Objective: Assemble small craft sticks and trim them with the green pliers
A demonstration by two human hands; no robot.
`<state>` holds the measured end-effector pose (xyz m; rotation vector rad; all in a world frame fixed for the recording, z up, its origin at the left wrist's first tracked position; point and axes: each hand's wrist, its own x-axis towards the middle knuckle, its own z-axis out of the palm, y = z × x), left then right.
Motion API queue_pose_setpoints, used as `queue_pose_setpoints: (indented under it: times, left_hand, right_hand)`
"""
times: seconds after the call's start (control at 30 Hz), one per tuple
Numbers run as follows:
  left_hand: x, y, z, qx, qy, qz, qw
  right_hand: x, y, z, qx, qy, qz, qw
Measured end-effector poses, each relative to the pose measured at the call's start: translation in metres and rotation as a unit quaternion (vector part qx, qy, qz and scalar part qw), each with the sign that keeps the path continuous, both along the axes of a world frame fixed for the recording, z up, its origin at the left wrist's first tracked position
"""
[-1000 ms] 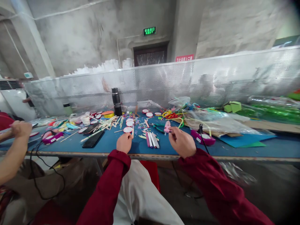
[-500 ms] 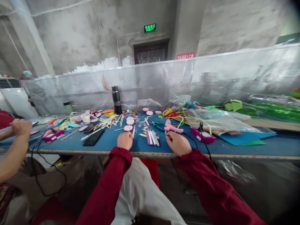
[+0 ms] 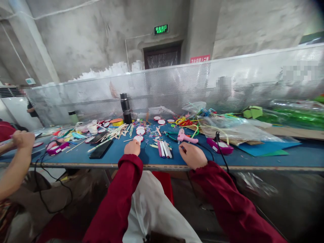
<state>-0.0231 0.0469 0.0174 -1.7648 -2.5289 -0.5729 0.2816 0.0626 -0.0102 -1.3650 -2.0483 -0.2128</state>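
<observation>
My left hand is closed in a pinch at the near edge of a round white disc with a red rim. A pale wooden craft stick, mostly hidden by the fingers, shows at its fingertips. My right hand rests at the table's front part with fingers curled; what they hold, if anything, is hidden. Just beyond it lies a pink glue gun. Between my hands several markers lie side by side, pink and white. Green-handled pliers lie behind them.
A black phone and wooden sticks lie left. A black bottle stands at the back. Purple power strips with cables sit on both sides. Plastic bags and blue sheets lie right. Another person's hand is far left.
My left hand has moved slightly left, and the craft stick beside it has gone with it towards the round disc. My right hand has hardly moved.
</observation>
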Motion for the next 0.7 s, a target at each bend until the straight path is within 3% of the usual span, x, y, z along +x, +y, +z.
queue_pose_setpoints:
  times: [0.37, 0.7]
  left_hand:
    - [0.0059, 0.0058, -0.0063, -0.016, 0.020, 0.043, 0.999]
    - [0.0080, 0.0040, -0.0058, -0.009, 0.027, 0.039, 0.999]
  right_hand:
    - [-0.0019, -0.0039, 0.0028, -0.010, 0.005, 0.005, 1.000]
    - [-0.0020, -0.0065, 0.0044, -0.016, 0.001, 0.004, 1.000]
